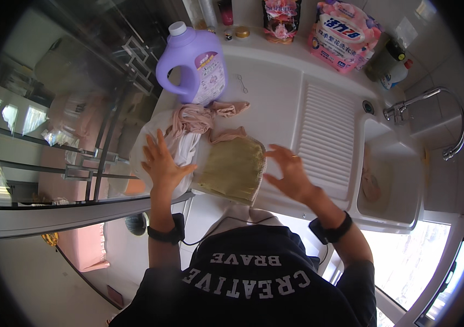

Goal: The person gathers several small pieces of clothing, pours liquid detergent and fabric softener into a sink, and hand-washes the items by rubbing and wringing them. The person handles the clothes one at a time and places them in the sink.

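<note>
Flat olive-green cloth (232,168): matt, lightly creased. Crumpled dusty-pink cloth (191,119): matt, wrinkled. Lilac handled jug (205,60): smooth plastic. Curved silver tap (399,112): glossy metal. White ribbed washboard (327,136): ridged.

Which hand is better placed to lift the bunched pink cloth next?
Probably the left hand: it is open and nearer the bunched pink cloth. The right hand, also open, is farther right, beside the green cloth.

A dark glass partition (63,65) with a metal lattice (139,68) lines the left side, bright window patches showing in it; at the lower left, pink fabric (82,245) hangs above a pale floor (126,259). A white laundry sink unit (275,71) with a ribbed washboard (327,131) and chrome faucet (463,120) adjoins light tiled walls (441,191). Strong light glares through a glazed opening (406,261) at the lower right.
</note>
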A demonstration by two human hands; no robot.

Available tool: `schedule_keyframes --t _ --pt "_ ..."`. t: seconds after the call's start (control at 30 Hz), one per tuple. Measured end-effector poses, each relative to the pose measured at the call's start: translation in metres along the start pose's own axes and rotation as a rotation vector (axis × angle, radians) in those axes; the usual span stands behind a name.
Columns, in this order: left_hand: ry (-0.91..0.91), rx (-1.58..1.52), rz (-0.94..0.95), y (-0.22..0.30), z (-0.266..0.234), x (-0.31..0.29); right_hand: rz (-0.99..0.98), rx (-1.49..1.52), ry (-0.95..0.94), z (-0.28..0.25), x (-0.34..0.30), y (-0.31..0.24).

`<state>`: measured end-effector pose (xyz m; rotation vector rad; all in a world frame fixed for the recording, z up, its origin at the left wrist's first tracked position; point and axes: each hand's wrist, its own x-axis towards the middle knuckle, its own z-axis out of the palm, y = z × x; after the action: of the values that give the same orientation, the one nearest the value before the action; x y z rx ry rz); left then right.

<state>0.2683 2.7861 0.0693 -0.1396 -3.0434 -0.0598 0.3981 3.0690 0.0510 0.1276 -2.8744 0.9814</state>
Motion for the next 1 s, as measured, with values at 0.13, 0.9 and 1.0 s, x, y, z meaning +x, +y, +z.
schedule_keyframes --t 0.13,0.9,1.0 --pt "-0.119 -0.355 0.009 -0.026 0.018 0.009 -0.006 -0.122 -0.205 0.032 0.02 -0.034" --pt "0.316 -0.765 0.19 -0.054 -0.108 -0.002 0.174 0.107 -0.07 0.045 0.149 -0.05" --pt "0.452 -0.888 0.079 -0.064 -0.123 -0.014 0.268 0.046 -0.163 0.021 0.139 -0.046"
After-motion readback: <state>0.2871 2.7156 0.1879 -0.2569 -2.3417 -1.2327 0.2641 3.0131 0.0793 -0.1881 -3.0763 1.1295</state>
